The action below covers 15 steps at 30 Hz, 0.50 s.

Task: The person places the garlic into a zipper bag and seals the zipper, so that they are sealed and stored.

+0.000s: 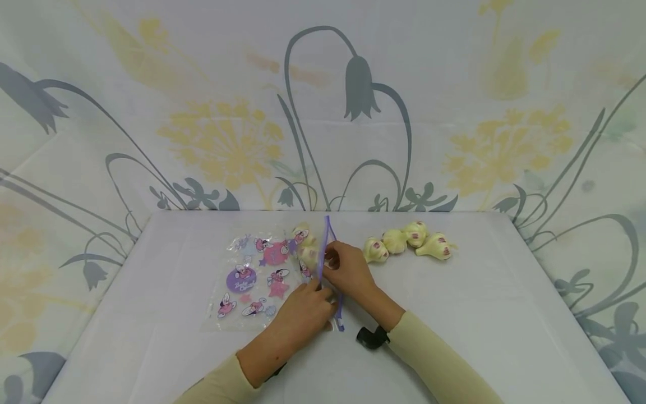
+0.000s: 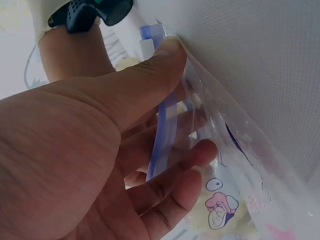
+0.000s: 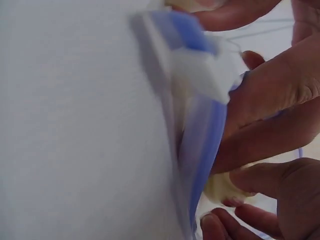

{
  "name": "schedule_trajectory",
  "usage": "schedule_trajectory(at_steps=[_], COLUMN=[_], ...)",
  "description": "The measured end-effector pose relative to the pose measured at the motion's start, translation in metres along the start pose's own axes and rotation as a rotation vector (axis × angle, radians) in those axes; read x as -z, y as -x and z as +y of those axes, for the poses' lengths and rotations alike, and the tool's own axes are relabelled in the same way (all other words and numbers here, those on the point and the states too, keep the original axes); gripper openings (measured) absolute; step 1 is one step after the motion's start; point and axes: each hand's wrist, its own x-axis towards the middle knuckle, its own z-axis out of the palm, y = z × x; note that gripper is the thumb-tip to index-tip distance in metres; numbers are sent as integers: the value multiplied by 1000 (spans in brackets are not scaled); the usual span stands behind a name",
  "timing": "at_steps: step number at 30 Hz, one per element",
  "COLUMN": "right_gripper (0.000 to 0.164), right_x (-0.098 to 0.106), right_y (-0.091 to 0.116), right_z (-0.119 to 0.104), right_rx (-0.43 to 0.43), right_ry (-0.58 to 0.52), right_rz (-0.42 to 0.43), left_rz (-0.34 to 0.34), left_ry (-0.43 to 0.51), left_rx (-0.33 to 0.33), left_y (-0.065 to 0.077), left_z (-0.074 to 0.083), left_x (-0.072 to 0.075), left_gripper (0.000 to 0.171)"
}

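A clear zip bag (image 1: pixel 242 314) with pink and purple cartoon prints lies flat, its purple zip edge (image 1: pixel 323 255) raised and parted. Garlic bulbs (image 1: pixel 309 255) show through the plastic just inside that edge. My left hand (image 1: pixel 305 308) grips the near part of the bag's mouth, thumb (image 2: pixel 167 55) pressed on the plastic close to the zip's end. Farther up the mouth, my right hand (image 1: pixel 348 269) has its thumb and fingers bent at the zip edge. A garlic bulb (image 3: pixel 222 190) shows right by those fingertips; I cannot tell whether they hold it.
Several more garlic bulbs (image 1: pixel 416 233) sit in a loose row to the right of the bag, toward the back. The white table (image 1: pixel 479 314) meets a flowered cloth wall (image 1: pixel 323 140) behind. A black camera (image 1: pixel 372 338) hangs under the right wrist.
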Motion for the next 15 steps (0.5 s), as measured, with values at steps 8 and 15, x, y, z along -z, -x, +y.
schedule_trajectory(at_steps=[8, 15], right_gripper=[42, 40], right_x=[19, 39], right_y=[14, 25], right_z=[1, 10], right_rx=[30, 95], right_ry=[25, 118], right_rz=[72, 187], left_rz=[-79, -116], left_ry=[51, 70], left_rx=[13, 30], left_y=[-2, -2], left_z=[1, 2], left_x=[4, 6], left_gripper=[33, 33])
